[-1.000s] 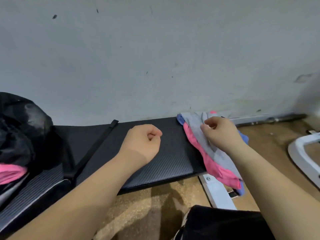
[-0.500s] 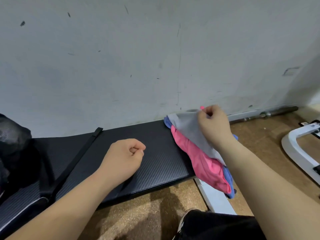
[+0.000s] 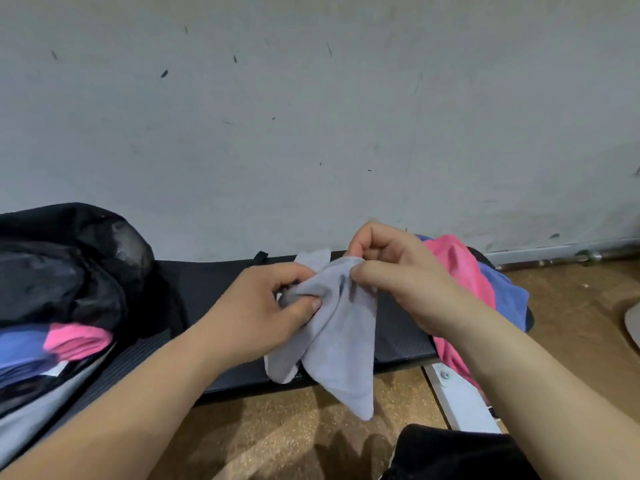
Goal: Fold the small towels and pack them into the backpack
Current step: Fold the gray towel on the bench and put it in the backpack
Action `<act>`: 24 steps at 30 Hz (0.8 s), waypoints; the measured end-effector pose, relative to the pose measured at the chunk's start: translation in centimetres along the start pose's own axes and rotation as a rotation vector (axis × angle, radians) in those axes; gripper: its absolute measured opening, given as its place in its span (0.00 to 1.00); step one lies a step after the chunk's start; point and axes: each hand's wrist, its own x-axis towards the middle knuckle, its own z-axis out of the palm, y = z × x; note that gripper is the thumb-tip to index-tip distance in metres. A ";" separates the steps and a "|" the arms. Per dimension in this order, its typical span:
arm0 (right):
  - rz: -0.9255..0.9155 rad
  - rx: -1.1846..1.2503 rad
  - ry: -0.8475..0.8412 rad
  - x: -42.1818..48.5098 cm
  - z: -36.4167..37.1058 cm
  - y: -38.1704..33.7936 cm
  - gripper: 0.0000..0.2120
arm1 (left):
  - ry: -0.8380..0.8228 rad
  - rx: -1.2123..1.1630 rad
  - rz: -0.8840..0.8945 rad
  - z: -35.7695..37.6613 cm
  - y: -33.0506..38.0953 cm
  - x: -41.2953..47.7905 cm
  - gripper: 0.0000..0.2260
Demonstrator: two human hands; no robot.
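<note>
Over the black desk (image 3: pixel 214 282), left hand (image 3: pixel 273 306) and right hand (image 3: pixel 398 282) both pinch the grey towel (image 3: pixel 343 341) by its bunched top, fold looks barely begun, next it wants spreading flat, backpack (image 3: pixel 69 265) at left.

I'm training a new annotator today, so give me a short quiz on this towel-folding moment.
1. True or false: the left hand and the right hand both grip the grey towel.
2. Which towels lie heaped on the right end of the black pad? A: a pink towel and a blue towel. B: two white ones. C: a green one and a yellow one.
3. Fill in: the backpack lies on the person's ____ side.
Key: 1 true; 2 A; 3 left.
</note>
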 end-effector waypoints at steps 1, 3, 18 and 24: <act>0.012 -0.055 0.005 0.2 0.2 0.2 0.05 | -0.012 0.006 -0.031 -0.3 -0.5 -0.5 0.09; 0.041 -0.156 -0.018 0.6 0.3 0.6 0.03 | 0.010 0.013 -0.071 -1.3 -1.4 -1.1 0.06; -0.094 -0.461 -0.086 1.7 4.5 -0.3 0.07 | -0.058 -0.116 -0.233 -5.0 -4.1 -4.8 0.07; -0.226 -0.625 -0.035 0.4 5.5 -1.1 0.07 | -0.101 -0.207 -0.173 -6.3 -2.9 -4.9 0.16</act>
